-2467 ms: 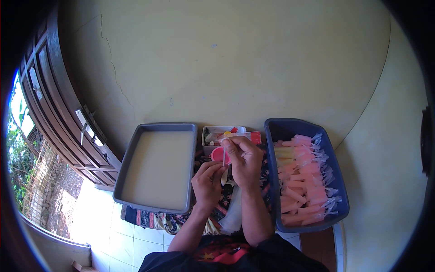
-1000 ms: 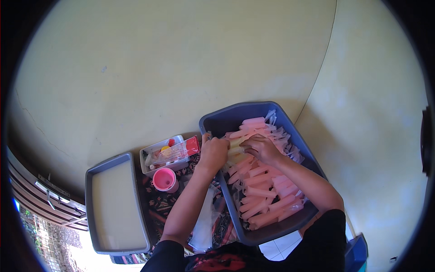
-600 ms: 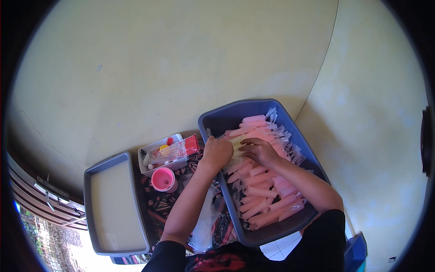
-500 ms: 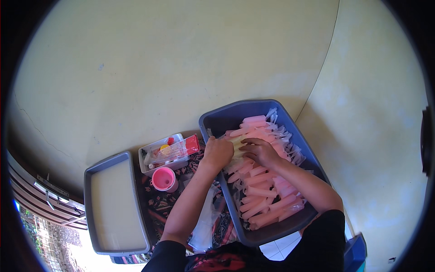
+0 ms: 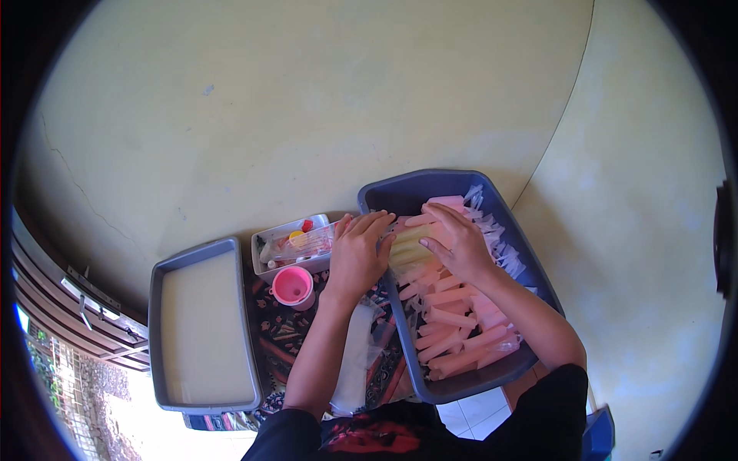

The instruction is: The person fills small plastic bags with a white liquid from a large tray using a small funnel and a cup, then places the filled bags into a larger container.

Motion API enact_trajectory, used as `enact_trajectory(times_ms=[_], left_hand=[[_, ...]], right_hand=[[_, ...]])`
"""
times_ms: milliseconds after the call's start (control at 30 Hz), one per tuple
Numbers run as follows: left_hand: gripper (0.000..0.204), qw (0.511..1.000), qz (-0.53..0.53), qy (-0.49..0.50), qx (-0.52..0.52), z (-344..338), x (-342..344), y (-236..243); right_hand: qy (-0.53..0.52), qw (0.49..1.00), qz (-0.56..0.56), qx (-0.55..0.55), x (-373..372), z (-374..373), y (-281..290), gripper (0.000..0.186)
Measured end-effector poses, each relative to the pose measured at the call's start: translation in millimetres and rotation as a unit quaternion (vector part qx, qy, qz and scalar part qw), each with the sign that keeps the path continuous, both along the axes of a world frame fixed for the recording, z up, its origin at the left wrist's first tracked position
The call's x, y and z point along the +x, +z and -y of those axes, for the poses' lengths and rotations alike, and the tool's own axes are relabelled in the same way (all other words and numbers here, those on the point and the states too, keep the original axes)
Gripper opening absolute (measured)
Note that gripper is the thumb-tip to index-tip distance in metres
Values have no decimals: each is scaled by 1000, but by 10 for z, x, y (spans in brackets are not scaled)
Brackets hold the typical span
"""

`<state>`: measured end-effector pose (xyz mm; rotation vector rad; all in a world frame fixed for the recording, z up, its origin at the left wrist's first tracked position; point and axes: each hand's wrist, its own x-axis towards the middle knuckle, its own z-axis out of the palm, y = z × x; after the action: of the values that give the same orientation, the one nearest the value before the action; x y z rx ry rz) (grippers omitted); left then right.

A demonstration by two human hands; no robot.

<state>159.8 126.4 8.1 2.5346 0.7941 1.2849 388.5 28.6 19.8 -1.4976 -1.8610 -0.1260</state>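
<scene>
L hand (image 5: 360,253): fingers extended, thumb apart, at L rim of blue-grey bin (image 5: 430,187). R hand (image 5: 463,247): wide, thumb well clear of fingers, over bin contents. Pale-yellow tubes (image 5: 407,244): in bin, upper L area, btwn my hands; contact w/ either thumb: can't tell. Pink tubes (image 5: 450,319): same bin, around yellow ones. Pink cup (image 5: 292,288): L of my L forearm, on patterned cloth (image 5: 280,330), just below white box (image 5: 319,264). Grey tray (image 5: 196,255): far L, w/ whitish liquid (image 5: 207,330).
</scene>
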Motion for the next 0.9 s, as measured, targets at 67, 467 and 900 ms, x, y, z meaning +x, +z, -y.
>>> enact_trajectory(times_ms=[67,467,900], left_hand=[[40,1000,19,16,-10,145,-280,122],[38,985,77,140,-71,1162,-1698,39],[41,978,100,79,-165,1578,-1742,-893]], right_hand=[[3,1000,-19,-14,-290,111,206,66],[136,978,-127,-90,-2018,1054,489,75],[27,981,-179,77,-2460,800,-416,53]])
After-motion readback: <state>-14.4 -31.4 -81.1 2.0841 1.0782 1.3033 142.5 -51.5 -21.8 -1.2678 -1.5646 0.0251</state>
